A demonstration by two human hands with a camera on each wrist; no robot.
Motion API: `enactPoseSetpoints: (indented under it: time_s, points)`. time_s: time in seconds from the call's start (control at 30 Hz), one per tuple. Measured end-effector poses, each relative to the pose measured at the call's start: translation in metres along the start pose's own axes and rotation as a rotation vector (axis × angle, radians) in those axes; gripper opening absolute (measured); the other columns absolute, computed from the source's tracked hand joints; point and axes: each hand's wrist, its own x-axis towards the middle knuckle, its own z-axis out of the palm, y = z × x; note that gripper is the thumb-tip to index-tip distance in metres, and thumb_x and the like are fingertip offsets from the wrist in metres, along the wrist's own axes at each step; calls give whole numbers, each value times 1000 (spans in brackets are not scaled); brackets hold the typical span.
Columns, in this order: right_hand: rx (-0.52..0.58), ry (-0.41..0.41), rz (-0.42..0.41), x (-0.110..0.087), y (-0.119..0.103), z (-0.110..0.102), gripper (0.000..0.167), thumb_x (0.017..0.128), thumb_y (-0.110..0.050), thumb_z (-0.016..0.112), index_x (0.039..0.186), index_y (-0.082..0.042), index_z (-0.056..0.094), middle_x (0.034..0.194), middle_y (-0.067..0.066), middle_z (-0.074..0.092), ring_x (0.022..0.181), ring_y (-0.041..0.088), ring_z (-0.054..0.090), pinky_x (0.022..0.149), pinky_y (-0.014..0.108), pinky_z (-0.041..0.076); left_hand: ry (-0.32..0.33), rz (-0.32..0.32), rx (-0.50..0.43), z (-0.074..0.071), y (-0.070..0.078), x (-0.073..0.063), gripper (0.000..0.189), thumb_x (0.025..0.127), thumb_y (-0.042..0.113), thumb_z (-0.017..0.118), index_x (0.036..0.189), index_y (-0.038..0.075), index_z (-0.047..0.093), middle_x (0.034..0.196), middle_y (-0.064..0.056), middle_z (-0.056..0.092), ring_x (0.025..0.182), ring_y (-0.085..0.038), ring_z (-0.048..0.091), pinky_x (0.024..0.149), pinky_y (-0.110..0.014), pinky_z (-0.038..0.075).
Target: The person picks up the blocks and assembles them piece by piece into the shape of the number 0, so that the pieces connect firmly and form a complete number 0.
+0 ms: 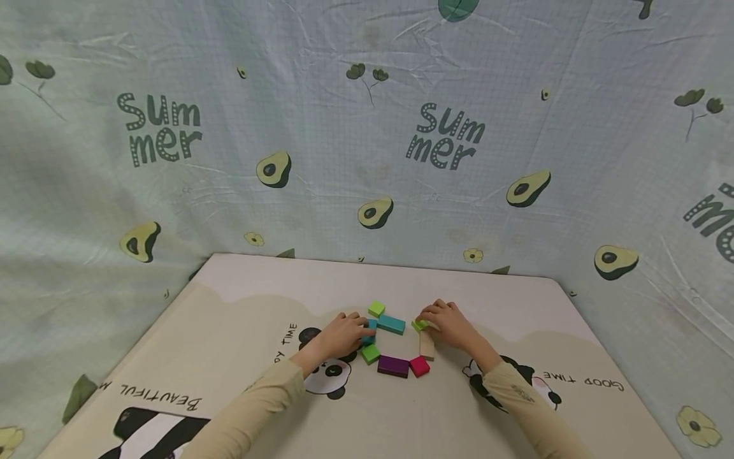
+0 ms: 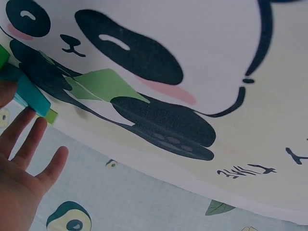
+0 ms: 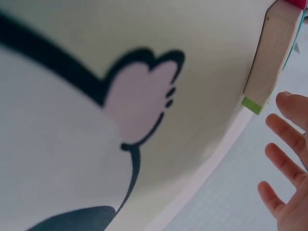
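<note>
There are two bare hands (image 1: 341,335) (image 1: 450,326) and one pale panda-printed bench (image 1: 459,421) with two teal oblong blocks (image 1: 392,324) (image 1: 373,324), three small green blocks (image 1: 376,308) (image 1: 370,354) (image 1: 418,326), one purple oblong block (image 1: 393,366), one red square block (image 1: 420,366) and one beige wooden oblong block (image 1: 427,346).

Left hand (image 1: 343,335), right hand (image 1: 448,324), fingers (image 2: 55,166) spread

The right hand (image 3: 291,167) is near a wooden block (image 3: 272,50).

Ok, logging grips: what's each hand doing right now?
Left hand: holding a teal block.
Right hand: at a lime-green block; whether it grips cannot be told.
</note>
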Motion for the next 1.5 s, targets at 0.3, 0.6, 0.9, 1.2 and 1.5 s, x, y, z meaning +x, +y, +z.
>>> enactPoseSetpoints:
  time_s: [0.3, 0.6, 0.9, 1.2, 1.5]
  points:
    - [-39, -5, -17, -5, -4, 2, 13, 81, -21, 64, 94, -18, 67, 95, -2, 64, 90, 16, 49, 78, 42, 39, -9, -7, -13, 1, 1, 1, 28, 84, 18, 60, 111, 22, 62, 110, -2, 61, 93, -19, 54, 69, -36, 45]
    - [-55, -17, -7, -10, -5, 3, 15, 81, -24, 63, 95, -19, 67, 95, -4, 64, 90, 15, 49, 77, 41, 39, 4, -52, -103, 1, 1, 8, 23, 85, 12, 53, 104, 19, 65, 101, -2, 63, 91, -19, 54, 69, -36, 43]
    - [-43, -10, -18, -6, -5, 0, 14, 80, -24, 65, 93, -19, 67, 95, -3, 65, 89, 16, 49, 75, 42, 39, 30, -88, -110, 0, -3, 27, 17, 82, 20, 61, 98, 15, 65, 92, 0, 65, 84, -18, 54, 67, -35, 42]
    - [-51, -18, -22, -5, -6, -2, 15, 80, -25, 65, 93, -18, 67, 95, -2, 65, 88, 16, 49, 73, 41, 39, 42, -55, -62, -1, -2, 46, 27, 78, 23, 67, 104, 15, 62, 98, 0, 62, 88, -17, 50, 70, -32, 41]
    - [-42, -34, -6, -3, -7, -3, 16, 80, -25, 65, 94, -18, 67, 95, -2, 65, 87, 16, 49, 73, 40, 38, -24, -71, -31, 5, 3, 60, 33, 77, 23, 68, 109, 17, 61, 104, 2, 63, 94, -16, 50, 73, -32, 40]
